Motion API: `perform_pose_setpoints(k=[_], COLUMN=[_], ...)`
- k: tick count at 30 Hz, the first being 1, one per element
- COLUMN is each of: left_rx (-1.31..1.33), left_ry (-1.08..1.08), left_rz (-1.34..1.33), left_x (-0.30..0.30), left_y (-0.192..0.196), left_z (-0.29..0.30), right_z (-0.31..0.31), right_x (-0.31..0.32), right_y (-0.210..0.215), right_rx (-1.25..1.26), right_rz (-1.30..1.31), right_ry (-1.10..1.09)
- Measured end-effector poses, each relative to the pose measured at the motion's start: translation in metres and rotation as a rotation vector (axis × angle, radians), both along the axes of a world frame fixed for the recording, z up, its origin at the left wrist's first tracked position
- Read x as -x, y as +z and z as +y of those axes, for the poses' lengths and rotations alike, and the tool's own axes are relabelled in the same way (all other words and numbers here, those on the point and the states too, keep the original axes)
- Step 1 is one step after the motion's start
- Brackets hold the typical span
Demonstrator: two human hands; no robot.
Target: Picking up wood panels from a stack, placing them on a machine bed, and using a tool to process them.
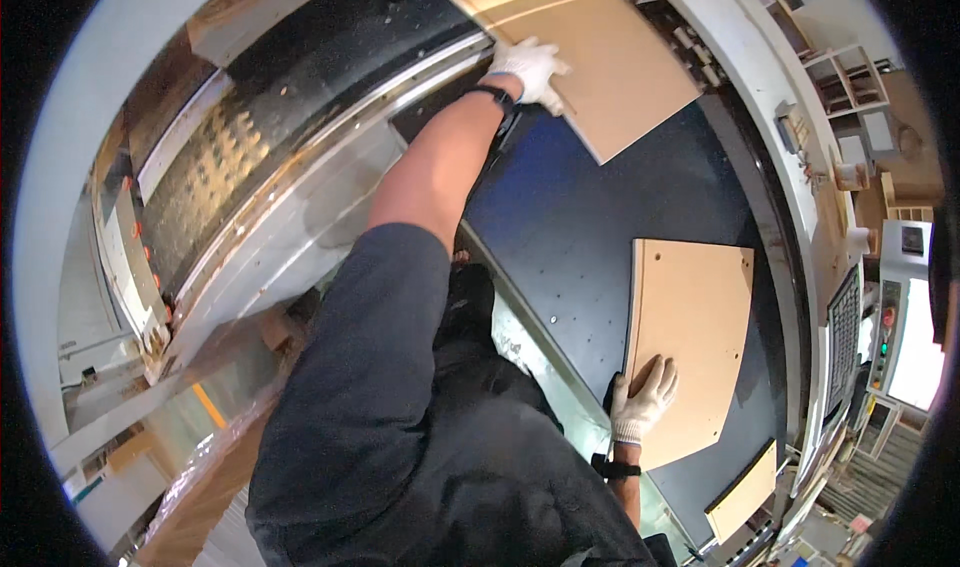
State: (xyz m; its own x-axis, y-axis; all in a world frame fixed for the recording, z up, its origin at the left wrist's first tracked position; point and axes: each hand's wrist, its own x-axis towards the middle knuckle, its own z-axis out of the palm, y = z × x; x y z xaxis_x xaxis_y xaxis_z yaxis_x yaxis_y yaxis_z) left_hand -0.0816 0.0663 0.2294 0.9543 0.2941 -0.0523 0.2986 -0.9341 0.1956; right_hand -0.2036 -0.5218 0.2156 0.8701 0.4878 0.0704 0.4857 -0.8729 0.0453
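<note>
My left hand (530, 72), in a white knit glove, reaches far forward. Its fingers are spread over the near left edge of a light-brown board (630, 62), which has a groove along its far part. A second light-brown board (695, 317) lies closer to me on the right, with small holes near its edges. Flat on that board's near left part rests my right hand (645, 402), also gloved, its thumb apart from the fingers. Both boards lie on a dark work surface (560, 232) dotted with small holes.
A narrow light-brown strip (742, 492) lies at the near right of the surface. Beyond the right rail stand a keyboard (845, 332) and a control panel with a bright screen (912, 342). On the left runs a metal machine beam (330, 157).
</note>
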Motion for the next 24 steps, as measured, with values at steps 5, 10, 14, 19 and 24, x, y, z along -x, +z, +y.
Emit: perform_pose_setpoints(k=[5,10,14,19,24], left_rx=[-0.028,-0.001,0.005,0.011,0.005], left_ry=[0.008,0.017,0.028,0.032,0.006], left_rz=[0.03,0.01,0.062,0.111,0.09], left_x=[0.003,-0.005,-0.001,0.002,-0.003], left_y=[0.003,0.003,0.01,0.012,0.008], left_z=[0.009,0.006,0.001,-0.001,0.002], right_z=[0.008,0.006,0.01,0.007,0.008], right_x=[-0.008,-0.012,-0.012,-0.008,-0.005], right_y=[0.006,0.009,0.015,0.021,0.021], right_rx=[-0.037,-0.089,-0.138,-0.131,-0.14], right_rz=[-0.012,0.02,-0.006,0.05,0.06], right_ry=[-0.011,-0.031,-0.019,-0.042,-0.061])
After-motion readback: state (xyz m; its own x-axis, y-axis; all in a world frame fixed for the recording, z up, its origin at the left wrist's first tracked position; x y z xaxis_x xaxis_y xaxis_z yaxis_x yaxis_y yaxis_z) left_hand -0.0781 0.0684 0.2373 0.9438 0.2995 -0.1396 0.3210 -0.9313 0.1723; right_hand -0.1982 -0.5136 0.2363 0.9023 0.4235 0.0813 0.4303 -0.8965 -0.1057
